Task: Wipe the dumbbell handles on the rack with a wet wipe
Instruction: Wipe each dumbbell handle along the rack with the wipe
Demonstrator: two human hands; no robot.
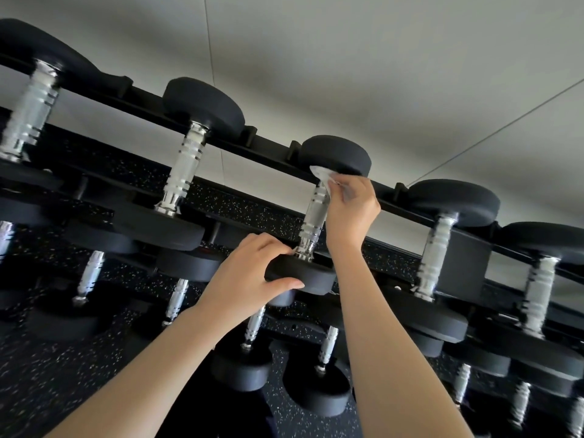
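A black rack (271, 150) holds a row of black dumbbells with chrome handles on its top tier. My right hand (350, 213) is shut on a white wet wipe (322, 177) and presses it against the upper end of the middle dumbbell's chrome handle (313, 219), just under the far head (335, 156). My left hand (252, 273) grips the rim of the same dumbbell's near head (303, 276), thumb under it and fingers over the top. The wipe is mostly hidden inside my right fingers.
Neighbouring dumbbells stand to the left (186, 165) and right (436, 251) on the same tier, more at the far left (28, 109). Lower tiers carry several smaller dumbbells (319, 384). Black speckled rubber flooring (47, 374) lies below, and a pale wall (347, 58) behind.
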